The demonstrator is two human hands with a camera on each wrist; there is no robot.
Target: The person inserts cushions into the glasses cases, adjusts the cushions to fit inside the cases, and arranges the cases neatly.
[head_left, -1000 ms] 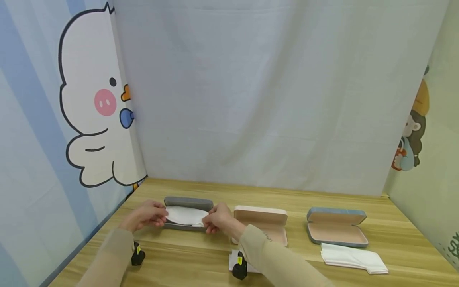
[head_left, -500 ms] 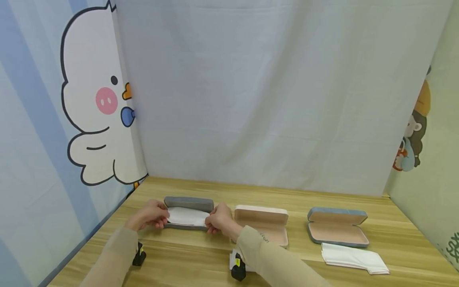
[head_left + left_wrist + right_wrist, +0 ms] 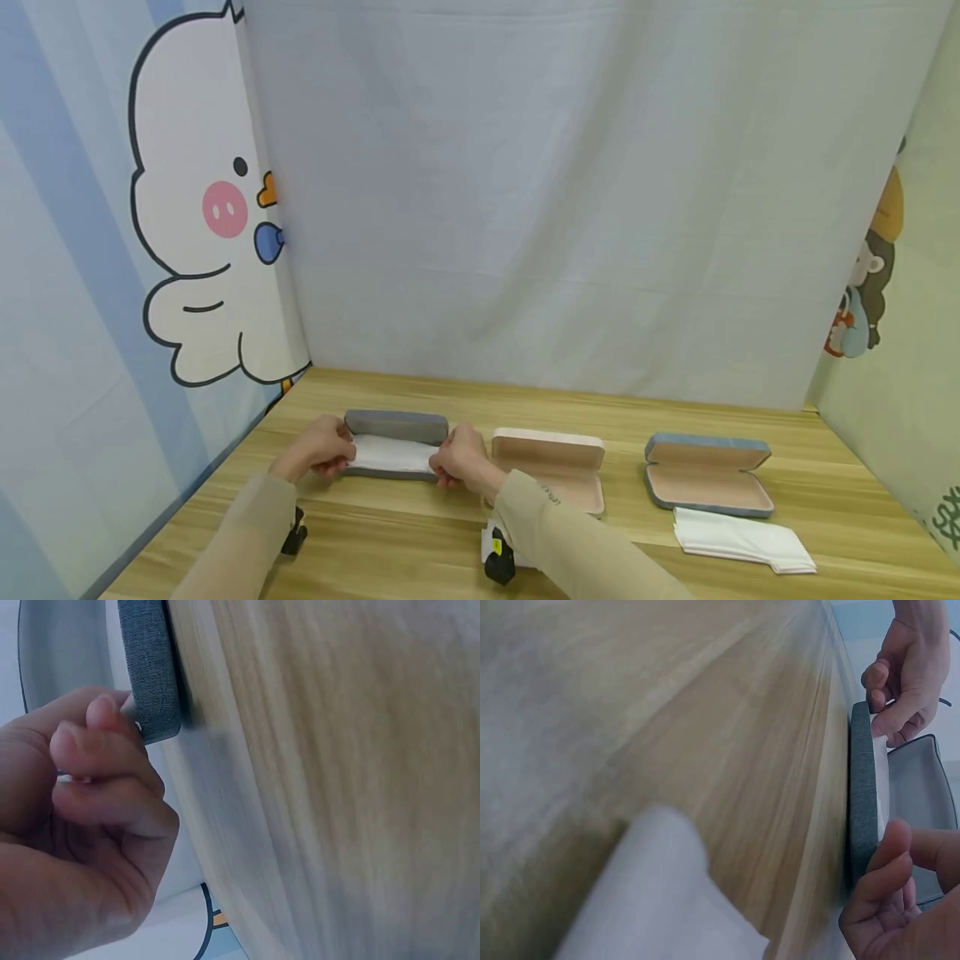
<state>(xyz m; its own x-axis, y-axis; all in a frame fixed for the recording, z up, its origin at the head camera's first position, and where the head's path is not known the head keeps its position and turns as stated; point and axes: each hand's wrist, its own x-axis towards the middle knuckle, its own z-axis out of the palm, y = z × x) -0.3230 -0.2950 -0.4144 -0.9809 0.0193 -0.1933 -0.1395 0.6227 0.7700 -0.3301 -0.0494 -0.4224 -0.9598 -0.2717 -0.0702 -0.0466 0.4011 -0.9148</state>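
Note:
A grey glasses case (image 3: 397, 426) stands with its lid raised at the left of the table, and a folded white cloth (image 3: 393, 454) lies in its lower half. At the left end my left hand (image 3: 322, 446) pinches the cloth's edge with curled fingers. My right hand (image 3: 459, 457) pinches the other end at the case's right corner. In the left wrist view the left hand (image 3: 97, 802) covers the corner of the grey case (image 3: 150, 671). The right wrist view has the cloth (image 3: 881, 780) as a thin strip between both hands, partly hidden by the case wall.
A cream glasses case (image 3: 547, 450) with its lid up stands right of my right hand. Farther right is a blue glasses case (image 3: 708, 487), lid up, with a folded white cloth (image 3: 742, 540) before it. Another white cloth (image 3: 487, 542) lies partly under my right forearm.
The white cloth has sunk lower and lies flatter inside the grey case. Both hands have stayed at its ends, shifting only slightly.

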